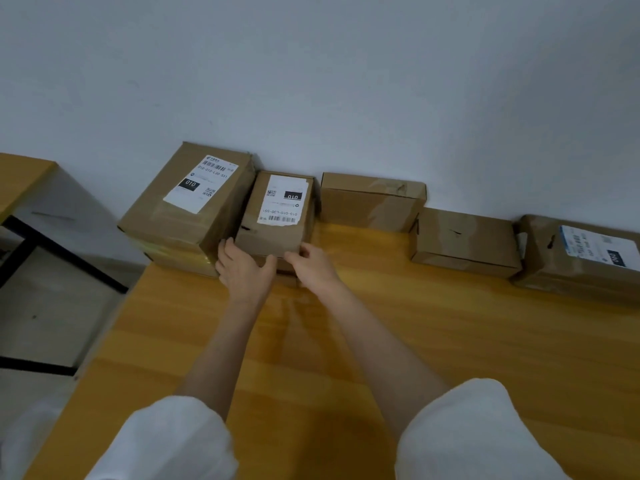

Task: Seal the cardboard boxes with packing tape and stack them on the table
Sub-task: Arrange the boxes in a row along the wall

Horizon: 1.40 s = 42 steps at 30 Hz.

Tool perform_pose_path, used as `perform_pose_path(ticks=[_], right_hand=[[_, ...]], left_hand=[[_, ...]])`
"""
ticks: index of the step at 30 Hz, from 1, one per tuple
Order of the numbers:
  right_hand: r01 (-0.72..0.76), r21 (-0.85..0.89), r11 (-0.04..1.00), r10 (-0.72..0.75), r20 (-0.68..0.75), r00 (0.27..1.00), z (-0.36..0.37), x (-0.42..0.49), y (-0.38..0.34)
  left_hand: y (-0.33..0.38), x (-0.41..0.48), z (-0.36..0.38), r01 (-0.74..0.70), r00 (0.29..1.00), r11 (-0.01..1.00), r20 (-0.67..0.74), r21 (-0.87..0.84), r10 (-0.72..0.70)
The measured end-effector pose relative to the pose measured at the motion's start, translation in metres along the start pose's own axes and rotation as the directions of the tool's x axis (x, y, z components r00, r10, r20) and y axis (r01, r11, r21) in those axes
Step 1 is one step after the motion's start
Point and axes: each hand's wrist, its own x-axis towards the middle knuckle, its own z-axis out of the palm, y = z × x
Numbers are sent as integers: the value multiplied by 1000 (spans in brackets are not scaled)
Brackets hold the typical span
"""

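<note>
Yellow-orange wood makes up the long glossy table (pixel 450 341), the biggest thing here, and cartons line its far edge against the pale wall, beyond the fingertips.

Touching the left fingers on their outer side is the large brown labelled carton (pixel 187 195), tilted on a tape-wrapped carton (pixel 180 258). Far out past the right fingers sits a crumpled brown carton with a blue-and-white label (pixel 581 258). Nearer them is a flat brown taped carton (pixel 464 240), then a plain brown taped carton (pixel 370 202) just beyond and to their right.

Between the two hands is the small brown cardboard box with a torn white shipping label (pixel 278 209). It seems to sit on another carton, mostly hidden under the palms.

The left hand (pixel 242 268) has its fingers spread and fairly straight against the box's near left side, with the thumb laid along the lower front edge. The right hand (pixel 311 265) curls its fingers and thumb round the near right corner.

I judge the box to be light and stiff, though its walls could dent under a squeeze. Any taped faces may be slick, so opposite lower corners look like the safest hold.

The large carton crowds the left side, leaving those fingers little room. No tape roll is in view.
</note>
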Motion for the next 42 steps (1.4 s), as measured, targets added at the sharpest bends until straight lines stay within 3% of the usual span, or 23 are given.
perform_pose_path(ticks=[5, 9, 13, 18, 22, 26, 31, 33, 36, 42], right_hand=[[-36, 257, 966, 83, -174, 981, -9, 1, 11], [-31, 477, 878, 186, -281, 942, -14, -4, 15], [-3, 646, 763, 222, -258, 940, -47, -15, 10], [26, 623, 782, 160, -241, 957, -105, -40, 20], [54, 600, 798, 150, -286, 947, -146, -56, 38], [89, 697, 712, 253, -373, 893, -169, -68, 62], [-123, 563, 817, 314, -256, 914, -179, -86, 104], [-130, 574, 808, 346, -284, 894, -183, -92, 119], [-73, 566, 821, 352, -402, 845, -194, -99, 138], [-91, 414, 906, 337, -574, 746, -213, -111, 164]], left_hand=[[1, -6, -1, 57, 996, 996, 68, -75, -52], [2, -15, 2, 0, 999, 990, 41, -142, 6], [11, -22, -5, 19, 999, 947, 32, -320, -10], [29, -27, -9, 113, 992, 854, 101, -508, -71], [38, -35, -2, 252, 946, 763, 317, -595, -65], [42, -59, 23, 362, 890, 705, 451, -610, -66], [59, -87, 55, 432, 848, 687, 522, -584, -89], [62, -94, 67, 438, 815, 736, 573, -516, -84], [63, -104, 84, 314, 786, 899, 614, -305, -66], [74, -129, 105, 249, 706, 941, 708, -230, -14]])
